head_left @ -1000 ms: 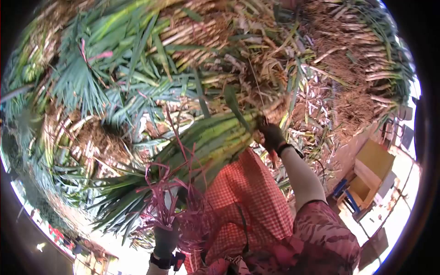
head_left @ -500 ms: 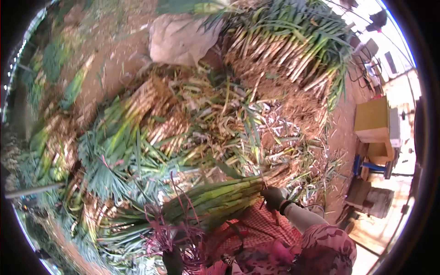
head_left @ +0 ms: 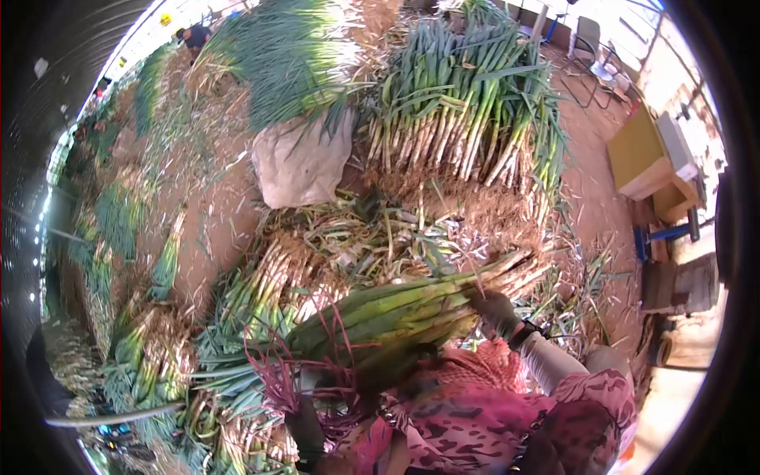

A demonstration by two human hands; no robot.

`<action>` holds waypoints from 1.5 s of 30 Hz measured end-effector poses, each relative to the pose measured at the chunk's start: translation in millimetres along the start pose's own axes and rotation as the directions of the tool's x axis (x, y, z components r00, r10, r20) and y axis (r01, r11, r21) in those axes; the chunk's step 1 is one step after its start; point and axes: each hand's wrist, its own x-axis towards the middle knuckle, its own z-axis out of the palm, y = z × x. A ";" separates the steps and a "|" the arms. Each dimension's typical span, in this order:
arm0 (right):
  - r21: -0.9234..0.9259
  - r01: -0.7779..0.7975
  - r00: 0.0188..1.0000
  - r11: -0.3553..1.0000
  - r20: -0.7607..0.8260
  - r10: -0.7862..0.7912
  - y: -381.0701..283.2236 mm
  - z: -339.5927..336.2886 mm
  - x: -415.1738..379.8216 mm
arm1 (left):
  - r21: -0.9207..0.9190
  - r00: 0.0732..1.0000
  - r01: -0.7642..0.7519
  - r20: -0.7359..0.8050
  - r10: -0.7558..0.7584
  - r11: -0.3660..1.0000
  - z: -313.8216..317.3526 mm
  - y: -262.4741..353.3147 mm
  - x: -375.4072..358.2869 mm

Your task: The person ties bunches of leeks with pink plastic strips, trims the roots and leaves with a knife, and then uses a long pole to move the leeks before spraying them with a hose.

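Note:
A thick bundle of green onions (head_left: 380, 317) lies across my lap, leafy ends to the left and pale roots to the upper right. My right hand (head_left: 497, 312), in a dark glove, is closed round the bundle near its white stems. My left hand (head_left: 305, 423) is at the bottom, below the leaves, dark and partly covered by a tangle of pink strings (head_left: 293, 380); its fingers cannot be made out. The strings hang over the leafy end of the bundle. A pink patterned sleeve and apron (head_left: 475, 427) show beneath.
Stacked green onions (head_left: 467, 111) stand at the top, beside a pale sack (head_left: 301, 162). More onion piles (head_left: 154, 348) lie at the left. Loose peelings (head_left: 396, 237) cover the ground ahead. Cardboard boxes (head_left: 641, 158) and a wooden block (head_left: 681, 283) are at the right. A metal pole (head_left: 119, 418) crosses the lower left.
The view has tilted up and turned, showing more onion stacks at the top. My right hand and the root end of the bundle appear slightly higher and further right.

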 end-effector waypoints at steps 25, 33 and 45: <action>0.406 0.124 0.909 0.905 -0.412 0.060 -93.5 93.5 40.0 | -0.488 0.497 -0.439 0.567 0.656 0.755 233.3 370.0 331.2; 0.054 0.362 0.801 0.931 -0.529 -0.281 -121.0 63.7 156.9 | -0.463 0.314 -0.416 0.734 0.601 0.783 411.3 483.0 368.2; -0.389 0.244 0.645 0.889 -0.620 -0.448 -289.4 -73.6 295.5 | -0.650 -0.137 -0.352 0.747 0.650 0.673 676.8 728.1 324.7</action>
